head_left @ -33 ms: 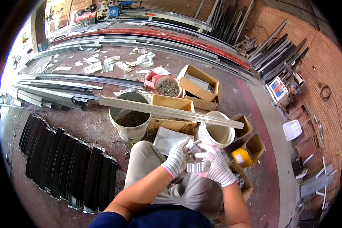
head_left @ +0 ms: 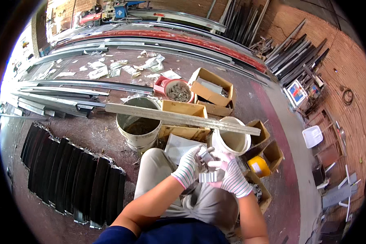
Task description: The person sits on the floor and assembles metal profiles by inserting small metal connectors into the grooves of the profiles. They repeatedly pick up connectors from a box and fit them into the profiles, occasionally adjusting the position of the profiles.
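My left hand (head_left: 188,166), in a striped white glove, is closed around a small silvery metal piece (head_left: 205,155) at its fingertips. My right hand (head_left: 233,175), gloved the same way, is closed on a short ridged metal profile piece (head_left: 208,177) that sticks out toward the left, below the first piece. The fingers of both hands almost meet above my lap. Part of each piece is hidden by the gloves. Beyond my hands a long metal bar (head_left: 179,119) lies across a grey bucket (head_left: 139,140) and a white bucket (head_left: 231,143).
White paper (head_left: 178,147) lies before my knee. Cardboard boxes (head_left: 274,156), one with a yellow container (head_left: 258,166), stand at right. Long black profiles (head_left: 73,179) lie in a row at left. A wooden box (head_left: 185,109) and red bucket (head_left: 178,90) stand behind the bar.
Both hands and the metal pieces keep nearly the same place. The view has shifted very slightly.
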A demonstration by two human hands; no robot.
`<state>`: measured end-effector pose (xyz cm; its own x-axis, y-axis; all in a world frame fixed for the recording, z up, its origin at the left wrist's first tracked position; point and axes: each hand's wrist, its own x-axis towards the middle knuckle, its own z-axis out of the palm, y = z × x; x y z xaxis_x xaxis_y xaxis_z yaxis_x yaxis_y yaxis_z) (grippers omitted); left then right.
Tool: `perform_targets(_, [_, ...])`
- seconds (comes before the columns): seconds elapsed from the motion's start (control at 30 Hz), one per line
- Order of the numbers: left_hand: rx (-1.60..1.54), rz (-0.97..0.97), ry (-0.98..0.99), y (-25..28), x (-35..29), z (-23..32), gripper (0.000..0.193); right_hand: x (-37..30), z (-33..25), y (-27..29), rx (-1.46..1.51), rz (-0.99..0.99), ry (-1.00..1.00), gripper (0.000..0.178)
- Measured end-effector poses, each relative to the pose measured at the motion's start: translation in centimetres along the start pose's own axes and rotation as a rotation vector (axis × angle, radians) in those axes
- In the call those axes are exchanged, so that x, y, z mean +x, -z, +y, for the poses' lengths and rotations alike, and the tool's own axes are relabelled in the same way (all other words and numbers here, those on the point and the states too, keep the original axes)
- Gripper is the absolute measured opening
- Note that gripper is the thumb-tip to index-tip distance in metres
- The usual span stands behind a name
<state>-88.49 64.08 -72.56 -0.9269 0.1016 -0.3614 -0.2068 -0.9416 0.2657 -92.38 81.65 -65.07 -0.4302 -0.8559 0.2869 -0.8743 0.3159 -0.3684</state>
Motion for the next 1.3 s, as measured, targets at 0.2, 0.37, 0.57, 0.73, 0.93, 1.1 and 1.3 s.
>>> perform_targets(0.2, [-0.127,-0.175,-0.173,0.9,-0.9,2.0,0.035,1.0,-2.7,-0.2,-0.027,0.045,0.049,0.069])
perform_targets(0.37, [-0.159,-0.073,-0.463,-0.1,-2.9,5.3,0.024,2.3,-2.5,0.1,-0.074,0.084,0.16,0.072])
perform_targets(0.57, [0.175,0.192,-0.484,-3.7,-3.5,16.6,0.022,6.1,1.9,-1.0,0.123,0.231,0.168,0.049])
perform_targets(0.73, [0.672,0.341,-0.481,-3.9,-1.1,22.7,0.013,9.8,7.2,-2.1,0.474,0.233,-0.097,0.046])
perform_targets(0.93, [0.784,0.509,-0.529,5.1,5.0,26.9,0.015,15.0,9.8,-4.0,0.807,0.231,-0.363,0.04])
perform_targets(1.1, [0.695,0.641,-0.801,9.6,12.1,28.7,0.008,19.1,14.0,-4.9,0.746,0.277,-0.356,0.039])
perform_targets(1.3, [1.41,0.896,-0.826,12.5,18.3,30.5,0.021,20.3,16.2,-8.9,0.813,0.236,-0.321,0.041])
